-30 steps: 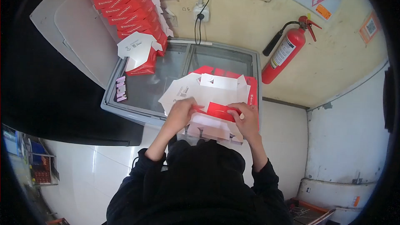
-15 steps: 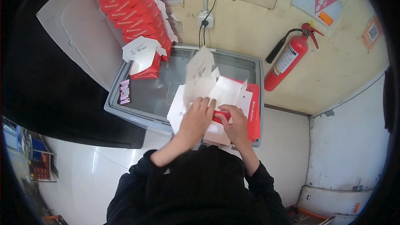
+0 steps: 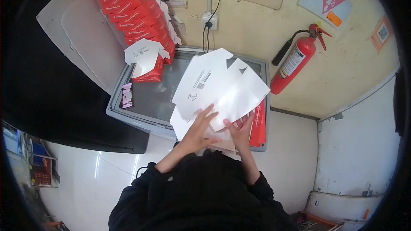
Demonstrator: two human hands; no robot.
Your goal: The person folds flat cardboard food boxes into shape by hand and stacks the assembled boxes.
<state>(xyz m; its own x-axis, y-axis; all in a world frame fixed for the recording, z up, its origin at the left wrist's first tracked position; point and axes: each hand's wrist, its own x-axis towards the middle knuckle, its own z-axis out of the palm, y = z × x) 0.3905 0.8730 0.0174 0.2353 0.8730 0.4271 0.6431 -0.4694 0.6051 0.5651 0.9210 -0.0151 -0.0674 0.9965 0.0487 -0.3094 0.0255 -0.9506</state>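
Observation:
A large, partly folded white carton [image 3: 214,85] with printed marks and notched flaps is tilted up over the glass-topped chest. My right hand [image 3: 241,131] grips its near right edge, thumb on the upper side and the other fingers partly hidden beneath. With fingers spread, my left hand [image 3: 198,131] is at the carton's near left edge, its fingertips over the white surface. Under the carton lie more flat sheets, including red cardboard [image 3: 258,124] with white lettering on the right and a white flap [image 3: 179,124] on the left.
Folded red boxes [image 3: 132,15] form a tall stack at the back left, with one open box [image 3: 147,70] before it. A phone [image 3: 127,95] lies on the chest's rim [image 3: 141,122]. A fire extinguisher [image 3: 295,64] hangs at right; a plugged-in cable [image 3: 208,25] runs down the wall.
The carton has swung from a raised, folded shape to a broad white face toward me. My left fingers have spread apart, and my right hand has shifted to the carton's near right edge.

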